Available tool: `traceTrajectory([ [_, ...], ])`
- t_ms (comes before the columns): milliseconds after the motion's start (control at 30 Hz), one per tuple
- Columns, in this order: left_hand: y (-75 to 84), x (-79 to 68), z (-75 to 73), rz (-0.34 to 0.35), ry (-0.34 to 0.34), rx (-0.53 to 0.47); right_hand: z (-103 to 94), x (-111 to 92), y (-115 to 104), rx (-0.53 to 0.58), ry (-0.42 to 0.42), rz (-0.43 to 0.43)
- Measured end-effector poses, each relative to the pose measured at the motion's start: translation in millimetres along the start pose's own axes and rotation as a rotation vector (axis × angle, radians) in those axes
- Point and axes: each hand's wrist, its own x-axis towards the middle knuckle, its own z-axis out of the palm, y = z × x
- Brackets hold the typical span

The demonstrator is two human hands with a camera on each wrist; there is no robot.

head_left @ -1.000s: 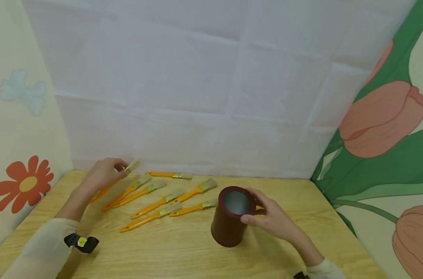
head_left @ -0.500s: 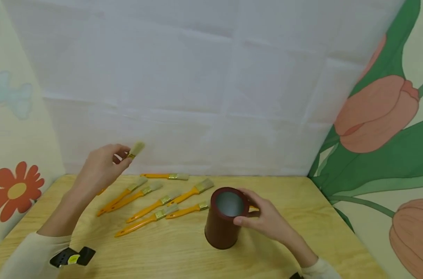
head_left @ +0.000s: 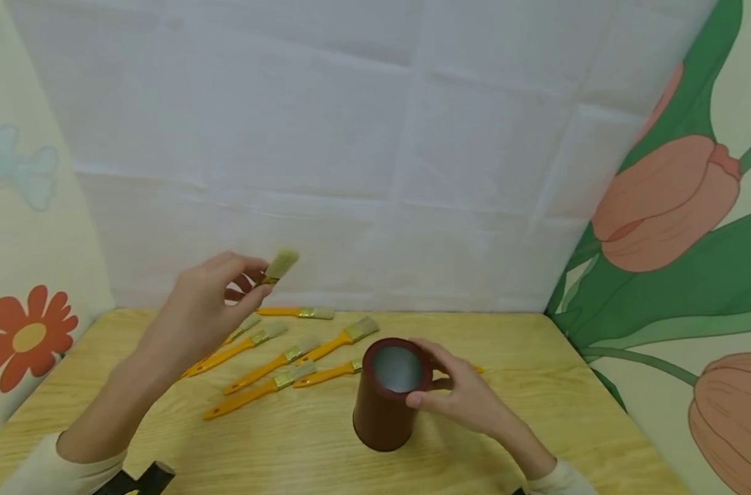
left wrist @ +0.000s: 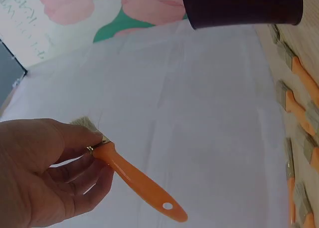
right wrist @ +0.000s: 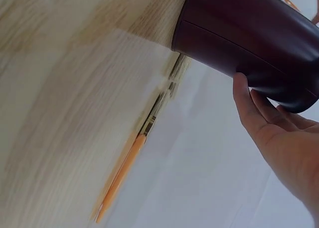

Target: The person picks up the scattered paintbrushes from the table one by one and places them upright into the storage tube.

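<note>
In the head view my left hand pinches a paintbrush near its metal band, above the table, pale bristles upward. The left wrist view shows its orange handle slanting down, with a hole near the end. My right hand grips a dark reddish-brown cylindrical cup at the rim, thumb on the near side. The cup's opening faces up and no brush shows inside. Several similar paintbrushes lie on the table between the hands, some partly hidden by the left hand or the cup.
The wooden table meets a creased white sheet at the back. Flower-painted walls flank it. Beyond the right hand, another paintbrush lies on the table, its orange handle showing in the right wrist view.
My left hand has lifted the paintbrush off the table's left side and carried it rightward. The cup, in my right hand, has shifted slightly left and nearer.
</note>
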Motion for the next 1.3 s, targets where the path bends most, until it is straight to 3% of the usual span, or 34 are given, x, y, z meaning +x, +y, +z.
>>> traceTrajectory([
  [167,25.4,-2.3,6.4,0.131,0.018,-0.084,2.6,-1,-1,0.002,0.003,-0.010],
  [367,49.9,-8.5,7.9,0.181,0.002,-0.185,9.1,0,-2,0.011,0.001,0.012],
  [467,62.0,-13.0,6.3,0.161,-0.016,-0.254,12.6,-1,-3,0.019,-0.003,0.027],
  [600,77.2,-18.1,7.1,0.078,-0.038,-0.415,15.7,-2,-4,0.013,-0.003,0.032],
  [800,88.5,-21.6,18.9,0.012,-0.035,-0.640,19.4,-1,-5,-0.009,0.012,-0.010],
  [1100,85.2,-28.2,44.3,-0.010,-0.076,-0.711,25.2,2,-5,0.024,-0.003,-0.011],
  [1233,81.6,-29.5,56.8,0.001,-0.094,-0.690,25.3,2,-6,0.022,-0.006,-0.015],
  [1300,79.7,-29.9,61.8,-0.021,-0.108,-0.629,25.2,2,-7,0.019,-0.010,-0.008],
])
